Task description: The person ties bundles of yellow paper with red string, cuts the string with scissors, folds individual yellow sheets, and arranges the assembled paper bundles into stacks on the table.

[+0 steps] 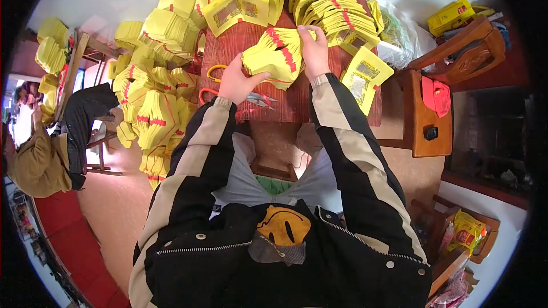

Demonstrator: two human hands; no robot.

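A bundle of yellow paper packets [273, 60] with a red band across it is held between my two hands over the dark red table. My left hand [237, 80] grips its left end, thumb along the near edge. My right hand [315, 51] closes on its upper right side. Scissors with orange and red handles [260, 100] lie beside my left hand, partly hidden by it. To the right of my right hand rests a flat yellow printed packet [362, 80]. Rows of yellow packets [245, 0] stand at the table's far side.
Many banded yellow bundles [151, 108] are piled left of the table [297, 108]. A wooden chair [428, 114] at the right carries a red cap [436, 97] and a small black object [430, 133]. Another person [43, 157] sits at the far left.
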